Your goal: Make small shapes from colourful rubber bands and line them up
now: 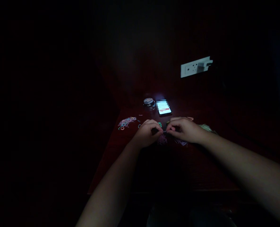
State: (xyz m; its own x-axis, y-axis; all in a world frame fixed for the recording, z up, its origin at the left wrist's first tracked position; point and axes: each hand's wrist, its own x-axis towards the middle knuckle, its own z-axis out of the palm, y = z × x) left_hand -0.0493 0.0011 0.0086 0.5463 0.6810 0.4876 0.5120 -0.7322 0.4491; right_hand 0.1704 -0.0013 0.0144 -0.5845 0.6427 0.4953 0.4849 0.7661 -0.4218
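My left hand [148, 133] and my right hand [185, 128] meet over the dark table with thumbs and fingers pinched. Stretched across the small gap between the fingertips is a thin, pale purple rubber band [164, 131]. Right below it lies a small heap of purple bands [162, 139]. Another purplish heap [181, 142] shows under my right hand, partly covered by it. Beyond the fingers sits a green band [160, 124], half hidden by my left hand. A pale greenish heap [206, 128] is partly behind my right wrist.
A mixed-colour heap of bands [128, 122] lies near the left edge of the table [111, 157]. Farther back are a small round container [148, 102] and a lit phone [165, 110]. A white power socket [191, 68] with a plug is on the wall. The surroundings are very dark.
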